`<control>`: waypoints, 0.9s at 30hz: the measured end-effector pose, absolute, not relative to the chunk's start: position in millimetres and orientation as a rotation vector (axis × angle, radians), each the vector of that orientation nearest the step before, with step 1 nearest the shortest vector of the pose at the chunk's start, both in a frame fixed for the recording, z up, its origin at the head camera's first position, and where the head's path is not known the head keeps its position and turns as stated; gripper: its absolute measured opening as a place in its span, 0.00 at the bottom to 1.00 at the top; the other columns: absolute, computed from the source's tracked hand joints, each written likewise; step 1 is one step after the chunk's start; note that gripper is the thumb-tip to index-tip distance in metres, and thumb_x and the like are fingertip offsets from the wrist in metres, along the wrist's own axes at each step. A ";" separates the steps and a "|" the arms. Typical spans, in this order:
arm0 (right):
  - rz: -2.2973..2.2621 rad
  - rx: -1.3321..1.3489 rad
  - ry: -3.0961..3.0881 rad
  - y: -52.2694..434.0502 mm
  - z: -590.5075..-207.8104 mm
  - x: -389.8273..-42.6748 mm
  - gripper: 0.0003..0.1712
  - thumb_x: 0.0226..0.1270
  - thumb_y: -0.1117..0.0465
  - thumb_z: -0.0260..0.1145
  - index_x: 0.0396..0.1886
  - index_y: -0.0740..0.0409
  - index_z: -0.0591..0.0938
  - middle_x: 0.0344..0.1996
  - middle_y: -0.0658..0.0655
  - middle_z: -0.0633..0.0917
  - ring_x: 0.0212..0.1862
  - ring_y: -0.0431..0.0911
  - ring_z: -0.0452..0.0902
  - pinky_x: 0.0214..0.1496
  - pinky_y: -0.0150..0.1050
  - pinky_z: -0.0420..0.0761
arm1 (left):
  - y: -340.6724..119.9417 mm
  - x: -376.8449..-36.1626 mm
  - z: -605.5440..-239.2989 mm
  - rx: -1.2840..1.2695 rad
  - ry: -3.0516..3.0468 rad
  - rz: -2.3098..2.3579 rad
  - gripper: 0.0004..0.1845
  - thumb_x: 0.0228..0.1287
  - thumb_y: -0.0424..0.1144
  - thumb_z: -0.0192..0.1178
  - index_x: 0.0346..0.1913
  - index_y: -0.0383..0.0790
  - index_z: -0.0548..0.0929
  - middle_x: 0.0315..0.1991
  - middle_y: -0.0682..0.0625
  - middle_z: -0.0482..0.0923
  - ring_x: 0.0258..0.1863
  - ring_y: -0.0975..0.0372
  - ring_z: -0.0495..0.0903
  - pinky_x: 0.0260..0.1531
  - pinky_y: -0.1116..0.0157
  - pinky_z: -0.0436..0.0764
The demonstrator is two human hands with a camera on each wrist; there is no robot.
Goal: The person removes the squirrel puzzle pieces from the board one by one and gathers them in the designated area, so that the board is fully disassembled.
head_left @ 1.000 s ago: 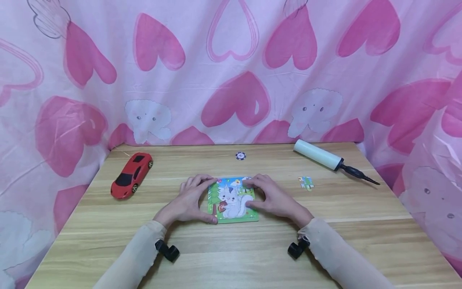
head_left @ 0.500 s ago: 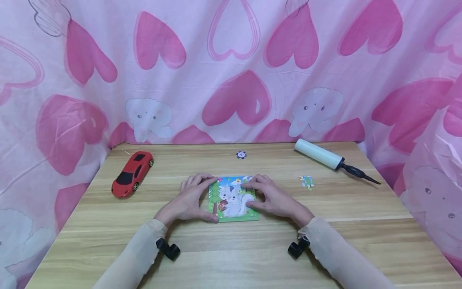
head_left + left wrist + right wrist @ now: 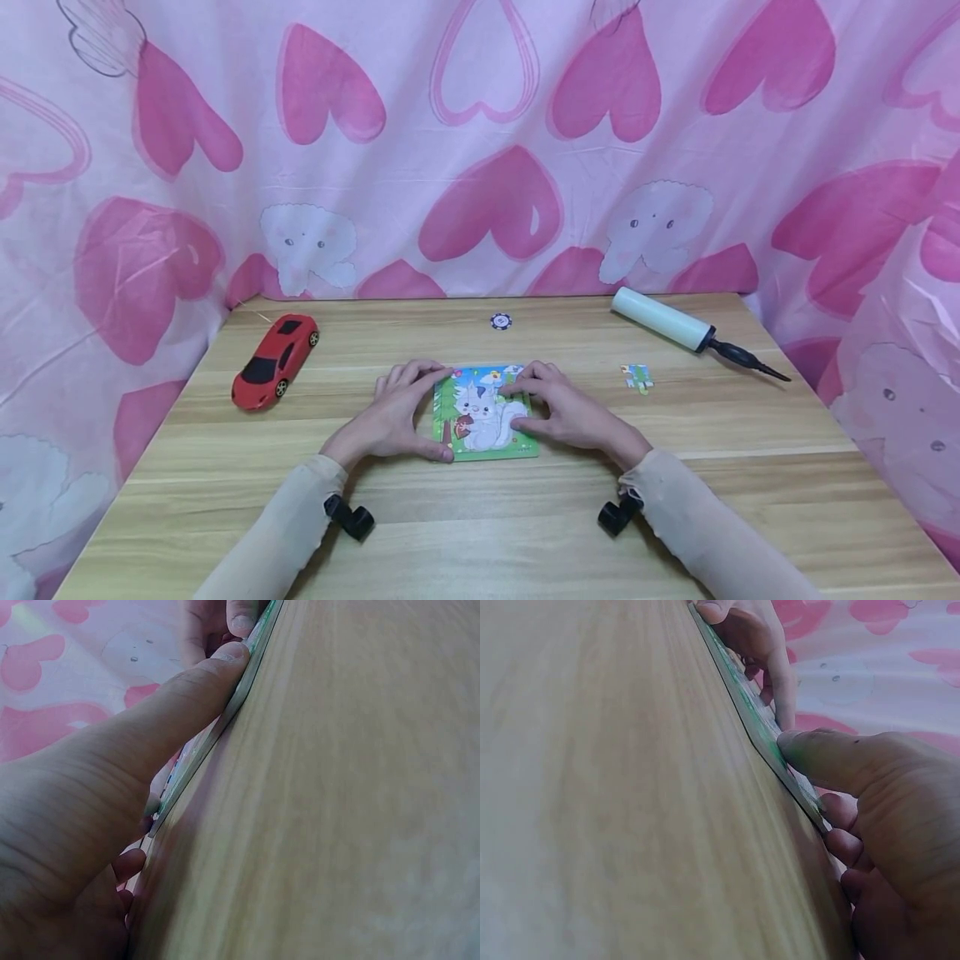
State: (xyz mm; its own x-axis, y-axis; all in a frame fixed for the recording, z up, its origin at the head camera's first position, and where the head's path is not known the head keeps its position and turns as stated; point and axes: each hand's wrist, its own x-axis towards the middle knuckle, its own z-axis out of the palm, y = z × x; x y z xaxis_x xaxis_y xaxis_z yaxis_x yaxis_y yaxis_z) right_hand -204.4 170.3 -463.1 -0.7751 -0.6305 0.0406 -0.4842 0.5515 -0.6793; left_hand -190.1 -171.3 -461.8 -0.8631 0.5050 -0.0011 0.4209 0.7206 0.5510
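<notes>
A square jigsaw puzzle (image 3: 483, 429) with a white squirrel picture lies flat near the middle of the table in the head view. My left hand (image 3: 386, 414) spans its left side, the thumb on the near corner and the fingers at the far corner. At the right side, my right hand (image 3: 573, 412) holds the puzzle with bent fingers, its thumb and index fingertip on the picture. Both wrist views show the board's thin edge (image 3: 199, 754) low against the wood. Part of its upper right is hidden by my right fingers. Some joined puzzle pieces (image 3: 637, 378) lie apart on the right.
A red toy car (image 3: 274, 362) stands at the back left. A poker chip (image 3: 501, 322) lies behind the puzzle. At the back right rests a pale hand pump (image 3: 667, 322) with a black nozzle. A pink heart-patterned curtain (image 3: 487, 208) borders the wooden table (image 3: 480, 533).
Both hands keep their places at the puzzle. My right index fingertip has shifted very slightly left over the picture. The whole head view has moved a little.
</notes>
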 end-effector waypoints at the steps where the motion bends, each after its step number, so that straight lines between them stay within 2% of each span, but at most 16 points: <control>1: -1.037 -0.938 2.577 170.4 -463.1 -204.4 0.27 0.78 0.49 0.77 0.73 0.38 0.85 0.60 0.46 0.77 0.62 0.46 0.69 0.62 0.47 0.74 | -171.2 -190.2 -462.0 0.750 2.770 0.833 0.70 0.44 0.74 0.85 0.89 0.51 0.65 0.83 0.48 0.61 0.79 0.46 0.58 0.71 0.41 0.59; 27: -1.105 -0.926 2.561 168.1 -462.8 -202.8 0.27 0.77 0.52 0.79 0.72 0.37 0.86 0.58 0.47 0.75 0.56 0.47 0.69 0.55 0.42 0.74 | -171.7 -191.0 -462.9 0.757 2.775 0.835 0.70 0.44 0.74 0.85 0.89 0.51 0.64 0.83 0.48 0.60 0.79 0.47 0.58 0.70 0.42 0.59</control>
